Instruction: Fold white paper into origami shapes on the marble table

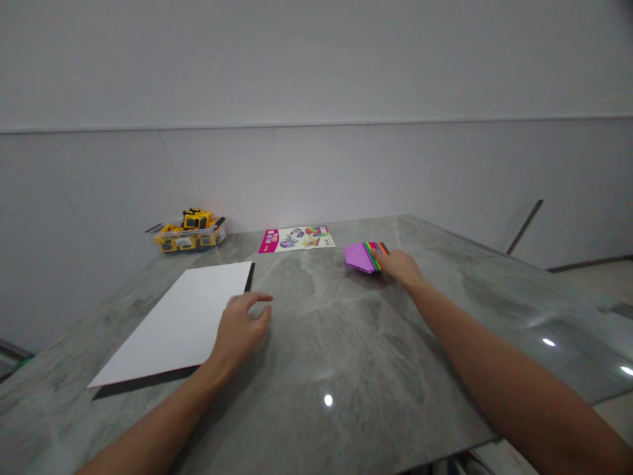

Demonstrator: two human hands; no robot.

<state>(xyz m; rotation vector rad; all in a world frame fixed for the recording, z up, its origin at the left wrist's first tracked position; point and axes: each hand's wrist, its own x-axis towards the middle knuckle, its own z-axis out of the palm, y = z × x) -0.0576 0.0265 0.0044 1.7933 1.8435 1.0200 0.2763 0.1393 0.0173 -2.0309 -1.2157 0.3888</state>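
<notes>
My right hand [399, 266] reaches across the grey marble table [346, 356] and rests on a stack of coloured paper sheets [362, 256], purple on top; its fingers lie on the stack's near right corner. My left hand [241, 328] sits at the right edge of a white board [182, 316] that lies on a black sheet; its fingers are loosely curled and hold nothing.
A printed instruction sheet [295, 239] with a pink edge lies at the far side of the table. A clear box with a yellow toy truck [190, 231] stands at the far left by the wall. The table's right edge runs diagonally; floor lies beyond.
</notes>
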